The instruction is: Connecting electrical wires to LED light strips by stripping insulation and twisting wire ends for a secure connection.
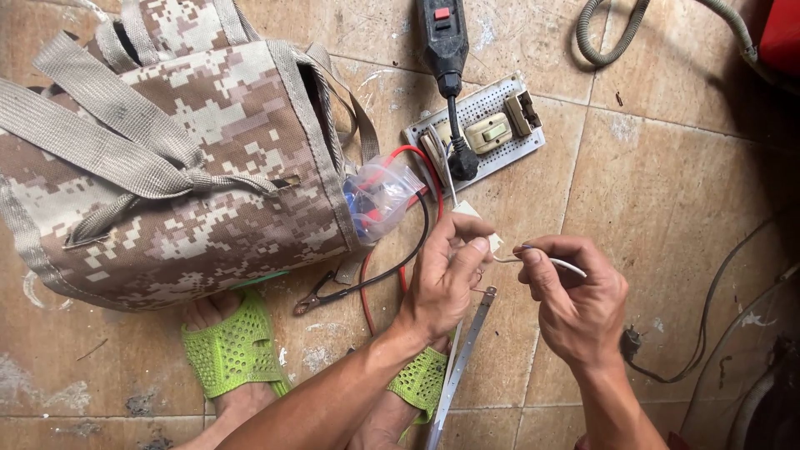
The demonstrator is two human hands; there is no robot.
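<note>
Both hands pinch a thin white wire [557,264] over the tiled floor [667,183]: left hand [446,279] and right hand [575,300] each clamped on it. Camouflage canvas bag [183,167] lies near the floor's left edge, white perforated switch board [479,125] beyond the hands.

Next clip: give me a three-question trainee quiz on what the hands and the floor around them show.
1. True or false: both hands pinch the same thin white wire.
2. What lies right of the camouflage bag, by its side pocket? A) a clear plastic bag with small parts B) a hammer C) a roll of tape
3. Fill in: the black plug is pushed into the white ______ board.

Key
1. True: the left hand and the right hand hold it between them.
2. A, the clear plastic bag.
3. Perforated; the black plug sits in the perforated board beside a switch.
</note>
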